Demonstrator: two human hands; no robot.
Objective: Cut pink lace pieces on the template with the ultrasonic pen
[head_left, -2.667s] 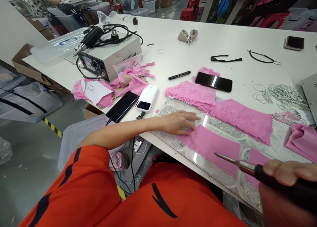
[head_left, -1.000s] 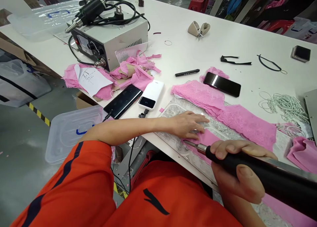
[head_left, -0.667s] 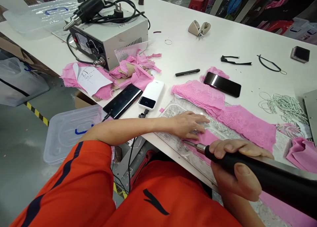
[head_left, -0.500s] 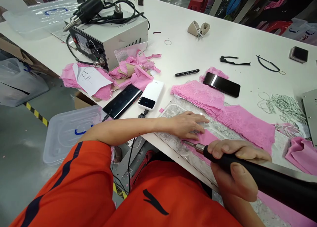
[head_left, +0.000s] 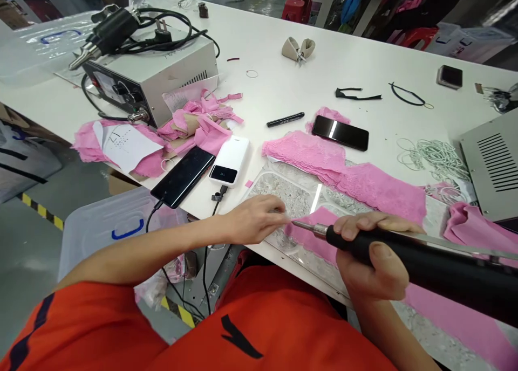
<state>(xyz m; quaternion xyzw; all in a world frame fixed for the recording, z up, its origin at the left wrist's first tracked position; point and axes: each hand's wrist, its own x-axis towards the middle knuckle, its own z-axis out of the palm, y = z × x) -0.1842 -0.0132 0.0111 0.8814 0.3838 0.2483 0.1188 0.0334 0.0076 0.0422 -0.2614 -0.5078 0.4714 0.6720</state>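
My right hand (head_left: 374,258) grips a thick black handpiece (head_left: 429,274) whose pointed metal tip (head_left: 305,226) faces left. Beneath the tip lies a smooth pink fabric piece (head_left: 319,231) on a clear plastic template (head_left: 279,185) with rounded outlines. Close to the tip, the fingers of my left hand (head_left: 261,217) are pinched together over the left edge of that fabric. Whatever sits between them is hidden. Behind the template, pink lace pieces (head_left: 307,152) are stacked along the worktop. More pink fabric (head_left: 453,317) lies below my right forearm.
A grey control box (head_left: 157,74) carries a second handpiece (head_left: 109,34) and coiled cable. Two phones, a white power bank (head_left: 230,160), a marker pen (head_left: 285,119) and pale green cord (head_left: 439,158) lie on the white table. Another grey box (head_left: 493,160) stands at right.
My left hand has drawn left off the fabric, from spread fingers to a pinch beside the tip. The view has shifted, showing more of the right side.
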